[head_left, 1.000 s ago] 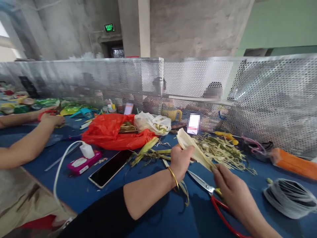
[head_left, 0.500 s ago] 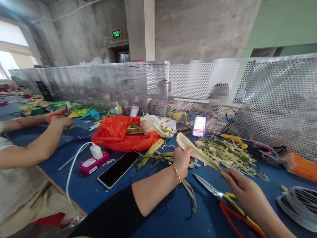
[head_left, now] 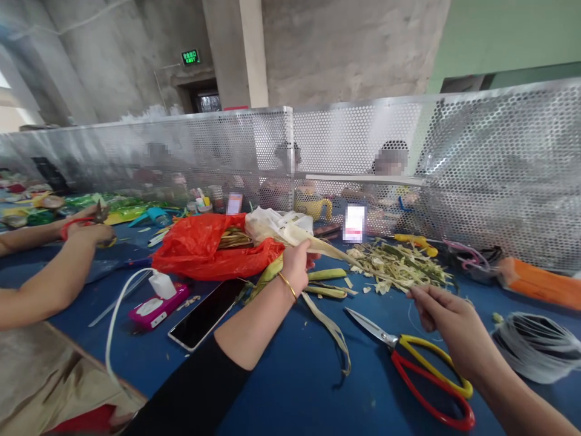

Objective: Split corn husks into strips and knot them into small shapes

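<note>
My left hand [head_left: 296, 264] is closed round a pale dried leaf [head_left: 318, 243] and holds it up over the blue table [head_left: 290, 387]. From the leaf a thin strip [head_left: 390, 280] runs to my right hand [head_left: 447, 324], which pinches its end. Red and yellow scissors [head_left: 422, 369] lie on the table just under my right hand, blades pointing left. A long loose leaf strip [head_left: 333, 333] hangs and lies below my left wrist.
A pile of shredded leaf strips [head_left: 402, 266] lies behind, with an orange plastic bag [head_left: 204, 248] and a white bag [head_left: 281, 225] of leaves. A black phone [head_left: 206, 312], pink power bank [head_left: 157, 301], coil of thin wire [head_left: 538, 346]. Another person's arms [head_left: 49, 272] work at left. Perforated metal screen [head_left: 408, 157] behind.
My hands have drawn apart: the left has lifted the leaf up and leftward, the right has pulled a thin strip off it to the right. The scissors now lie fully in view.
</note>
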The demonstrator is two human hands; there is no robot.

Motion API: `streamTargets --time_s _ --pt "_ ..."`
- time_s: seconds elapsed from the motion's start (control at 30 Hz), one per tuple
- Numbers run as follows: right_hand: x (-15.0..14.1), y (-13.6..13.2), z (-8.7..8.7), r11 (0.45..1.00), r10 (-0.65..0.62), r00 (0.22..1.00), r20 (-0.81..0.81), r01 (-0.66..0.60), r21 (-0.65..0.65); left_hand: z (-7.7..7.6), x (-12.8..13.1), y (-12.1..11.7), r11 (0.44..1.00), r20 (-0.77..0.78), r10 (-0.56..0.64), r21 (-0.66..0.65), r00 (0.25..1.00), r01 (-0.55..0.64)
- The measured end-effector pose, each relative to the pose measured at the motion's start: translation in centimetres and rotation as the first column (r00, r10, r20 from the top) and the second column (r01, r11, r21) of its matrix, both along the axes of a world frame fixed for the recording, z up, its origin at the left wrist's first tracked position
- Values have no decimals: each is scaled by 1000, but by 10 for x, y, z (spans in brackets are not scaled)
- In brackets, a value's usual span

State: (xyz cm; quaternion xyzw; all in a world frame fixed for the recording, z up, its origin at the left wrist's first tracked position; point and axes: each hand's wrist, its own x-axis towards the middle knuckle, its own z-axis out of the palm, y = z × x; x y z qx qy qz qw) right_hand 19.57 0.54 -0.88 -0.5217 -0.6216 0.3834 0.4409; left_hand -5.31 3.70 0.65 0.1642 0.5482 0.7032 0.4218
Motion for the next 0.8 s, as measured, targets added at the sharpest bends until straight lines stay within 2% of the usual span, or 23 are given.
streamTargets --time_s 0.13,0.23,0.33,0.4,0.5,0.57,0.6,0.63,0.67,0.7,0.77,0.8 --pt "-3 1 -3 1000 -27 999 -31 27 -10 -2 -16 3 998 -65 -68 8 996 68" --pt "-4 3 -10 999 22 999 38 -21 -30 -13 -24 7 988 -132 -155 -40 979 151" --pt "-5 2 -15 998 62 983 174 -62 -6 -23 -32 10 970 -248 -230 -131 941 203" --pt "-4 1 -18 995 61 955 289 -80 56 -25 -38 11 966 -361 -241 -181 901 185" --pt "-3 -1 -20 981 37 899 436 -116 155 -23 -49 11 981 -575 -156 -181 803 61" --pt "-4 -3 -20 971 21 863 504 -138 196 -22 -53 9 992 -721 -90 -129 687 -5" --pt "-5 -4 -19 967 13 848 530 -146 209 -22 -52 8 995 -815 -63 -93 575 -22" --pt "-6 -5 -19 964 6 832 554 -152 218 -23 -50 7 997 -948 -71 -74 310 0" --pt "-7 -6 -18 962 -1 818 576 -156 223 -25 -45 7 996 -980 -83 -74 180 55" --pt "-8 -7 -18 961 -5 803 596 -161 224 -27 -40 7 989 -992 -100 -89 82 122" --pt "-10 -9 -18 959 -7 771 637 -176 224 -34 -27 8 951 -989 -135 -148 -66 272" --pt "-11 -10 -18 955 -6 754 656 -190 227 -37 -21 8 923 -976 -146 -193 -163 333"
